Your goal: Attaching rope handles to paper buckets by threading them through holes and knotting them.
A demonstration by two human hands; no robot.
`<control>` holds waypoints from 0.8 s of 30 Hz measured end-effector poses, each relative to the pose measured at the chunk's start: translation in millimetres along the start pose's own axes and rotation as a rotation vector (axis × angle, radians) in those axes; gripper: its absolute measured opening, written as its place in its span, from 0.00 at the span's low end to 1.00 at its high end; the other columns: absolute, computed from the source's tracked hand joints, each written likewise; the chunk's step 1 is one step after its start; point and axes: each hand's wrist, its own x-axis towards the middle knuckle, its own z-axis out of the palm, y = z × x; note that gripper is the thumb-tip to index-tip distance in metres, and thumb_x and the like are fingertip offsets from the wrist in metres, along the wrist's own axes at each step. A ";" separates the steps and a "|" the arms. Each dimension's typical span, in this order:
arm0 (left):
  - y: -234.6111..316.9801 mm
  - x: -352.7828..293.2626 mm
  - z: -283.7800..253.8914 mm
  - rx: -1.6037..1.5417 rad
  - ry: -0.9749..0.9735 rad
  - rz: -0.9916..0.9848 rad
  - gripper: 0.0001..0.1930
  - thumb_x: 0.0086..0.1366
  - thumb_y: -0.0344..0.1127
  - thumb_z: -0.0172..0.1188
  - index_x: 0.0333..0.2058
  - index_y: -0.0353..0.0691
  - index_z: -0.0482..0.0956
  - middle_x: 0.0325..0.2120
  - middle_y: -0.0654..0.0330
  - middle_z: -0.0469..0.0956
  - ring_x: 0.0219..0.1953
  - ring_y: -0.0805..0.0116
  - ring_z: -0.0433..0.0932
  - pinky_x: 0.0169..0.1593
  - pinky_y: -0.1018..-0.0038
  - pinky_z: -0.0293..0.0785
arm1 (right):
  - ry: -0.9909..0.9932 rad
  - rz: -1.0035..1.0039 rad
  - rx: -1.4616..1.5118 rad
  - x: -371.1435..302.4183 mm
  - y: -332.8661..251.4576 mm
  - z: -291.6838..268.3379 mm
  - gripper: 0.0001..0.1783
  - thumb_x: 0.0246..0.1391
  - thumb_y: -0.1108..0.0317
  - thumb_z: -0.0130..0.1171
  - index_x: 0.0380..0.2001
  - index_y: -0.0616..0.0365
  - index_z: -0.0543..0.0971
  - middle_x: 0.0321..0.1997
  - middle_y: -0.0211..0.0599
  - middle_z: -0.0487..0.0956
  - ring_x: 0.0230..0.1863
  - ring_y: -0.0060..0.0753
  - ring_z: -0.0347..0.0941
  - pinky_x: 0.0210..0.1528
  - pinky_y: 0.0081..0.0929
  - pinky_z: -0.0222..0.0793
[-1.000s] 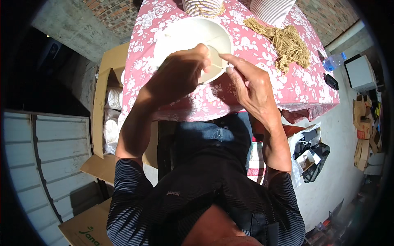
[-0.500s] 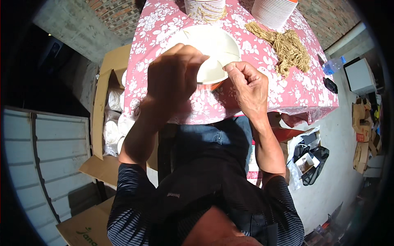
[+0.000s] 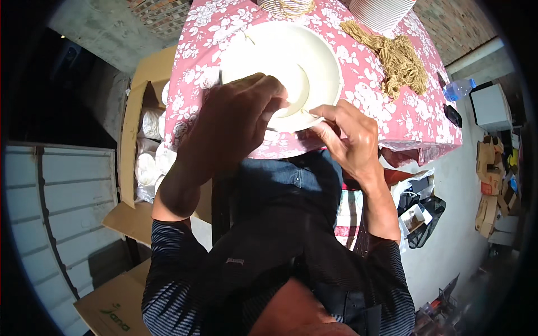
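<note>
A wide white paper bowl lies on the pink flowered tablecloth, its near rim over the table's edge. My left hand grips the bowl's near rim, fingers curled over it. My right hand pinches the same rim a little to the right, with a thin tan string between thumb and forefinger. A short piece of tan string also shows on the bowl's far inner wall.
A bundle of tan strings lies at the table's right. Stacks of white bowls stand at the far edge. An open cardboard box of bagged bowls sits left. A plastic bottle and clutter lie on the floor, right.
The bowl has come closer and flatter toward me. Both hands slid down to its near rim; my right hand dropped lower and closed on the edge.
</note>
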 end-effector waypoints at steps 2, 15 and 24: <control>0.3 -3.9 -0.6 0.008 -0.057 -0.042 0.05 0.70 0.30 0.61 0.38 0.35 0.77 0.29 0.51 0.81 0.32 0.54 0.84 0.36 0.65 0.78 | 0.048 -0.052 0.016 -8.9 3.1 8.9 0.11 0.51 0.74 0.75 0.38 0.62 0.85 0.30 0.42 0.82 0.28 0.41 0.81 0.28 0.32 0.74; -10.8 6.0 31.6 0.074 -0.333 0.325 0.13 0.64 0.24 0.61 0.48 0.36 0.82 0.32 0.48 0.85 0.33 0.47 0.84 0.45 0.55 0.78 | 0.194 -0.184 -0.064 -53.0 17.2 36.8 0.14 0.45 0.77 0.78 0.37 0.59 0.85 0.30 0.38 0.82 0.26 0.36 0.80 0.26 0.29 0.72; 38.4 -5.6 36.3 0.140 -0.437 0.156 0.06 0.63 0.28 0.64 0.36 0.36 0.75 0.24 0.51 0.79 0.28 0.49 0.81 0.38 0.59 0.76 | 0.165 -0.128 0.100 -71.4 -9.6 12.1 0.14 0.44 0.80 0.75 0.37 0.59 0.85 0.35 0.41 0.85 0.29 0.40 0.83 0.29 0.32 0.76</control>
